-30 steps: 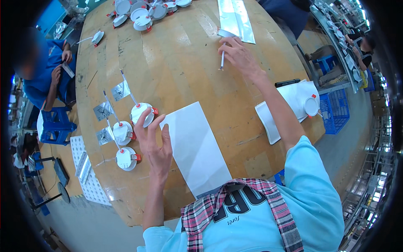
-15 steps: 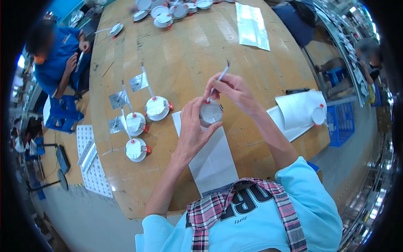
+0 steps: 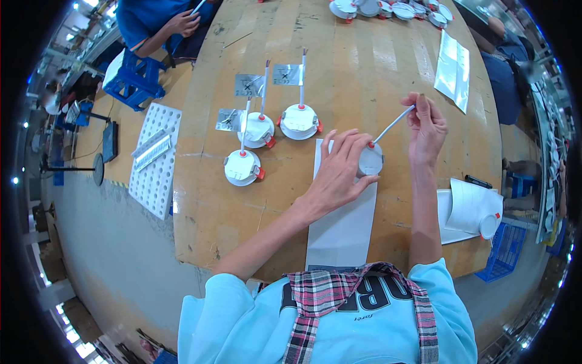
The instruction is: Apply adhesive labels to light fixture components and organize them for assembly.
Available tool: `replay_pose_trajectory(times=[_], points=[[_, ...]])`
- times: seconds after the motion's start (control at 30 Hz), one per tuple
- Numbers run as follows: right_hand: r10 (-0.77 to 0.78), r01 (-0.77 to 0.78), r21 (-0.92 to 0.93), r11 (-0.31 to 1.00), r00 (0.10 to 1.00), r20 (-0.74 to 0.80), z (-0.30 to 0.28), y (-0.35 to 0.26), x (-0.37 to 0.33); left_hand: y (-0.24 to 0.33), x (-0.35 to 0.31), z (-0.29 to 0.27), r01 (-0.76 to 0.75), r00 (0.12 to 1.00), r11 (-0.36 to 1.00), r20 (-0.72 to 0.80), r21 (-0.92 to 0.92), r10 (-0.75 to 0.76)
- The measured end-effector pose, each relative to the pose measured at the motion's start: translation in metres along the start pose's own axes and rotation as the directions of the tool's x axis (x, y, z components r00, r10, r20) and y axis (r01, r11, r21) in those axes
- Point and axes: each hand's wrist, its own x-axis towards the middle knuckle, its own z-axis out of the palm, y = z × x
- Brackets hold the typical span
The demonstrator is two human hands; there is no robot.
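Both hands work over the middle of a broad wooden table, its surface smooth, yellowish and faintly streaked. On the left lies a white perforated tray, a flat rectangle dotted with rows of round holes, beside the table's edge. Next come three round white lamp fittings, disc-shaped with small red clips at their sides and a thin white cable rising from each to a silvery square label. The left hand has its fingers spread and bent over a fourth round white fitting, pressing on it from the left and top so that it is partly hidden. This fitting sits on the upper end of a long pale sheet, glossy and rectangular, which runs down toward the person's chest. From the fitting a slim white cable slants up and right to the right hand, whose fingertips pinch its far end. Farther right, near the table's edge, rests a stack of white sheets with another round fitting on its corner. Shiny clear bags lie higher up.
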Motion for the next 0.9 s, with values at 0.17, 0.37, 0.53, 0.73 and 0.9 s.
replay_pose_trajectory(times=[0.17, 0.37, 0.53, 0.73, 0.9], points=[[-0.115, 0.117, -0.576, 0.809, 0.993, 0.041, 0.014, -0.008, 0.0, -0.013, 0.0, 0.009, 0.076, 0.997, 0.997, 0.033, 0.009, -0.077], [-0.471, 0.383, -0.753, 0.535, 0.875, 0.111, 0.017, -0.03, -0.024, 0.002, -0.029, -0.015, 0.103, 0.989, 0.989, -0.094, -0.11, -0.113], [-0.243, 0.408, -0.706, 0.578, 0.913, 0.329, 0.008, -0.036, -0.105, 0.017, -0.102, -0.061, 0.405, 0.905, 0.857, 0.005, -0.318, -0.426], [0.208, 0.446, -0.68, 0.582, 0.727, 0.654, 0.012, -0.032, -0.188, 0.057, -0.168, -0.095, 0.705, 0.581, 0.173, 0.421, -0.687, -0.696], [0.369, 0.465, -0.736, 0.492, 0.655, 0.66, 0.009, -0.03, -0.208, 0.064, -0.18, -0.098, 0.73, 0.51, -0.031, 0.574, -0.683, -0.64]])
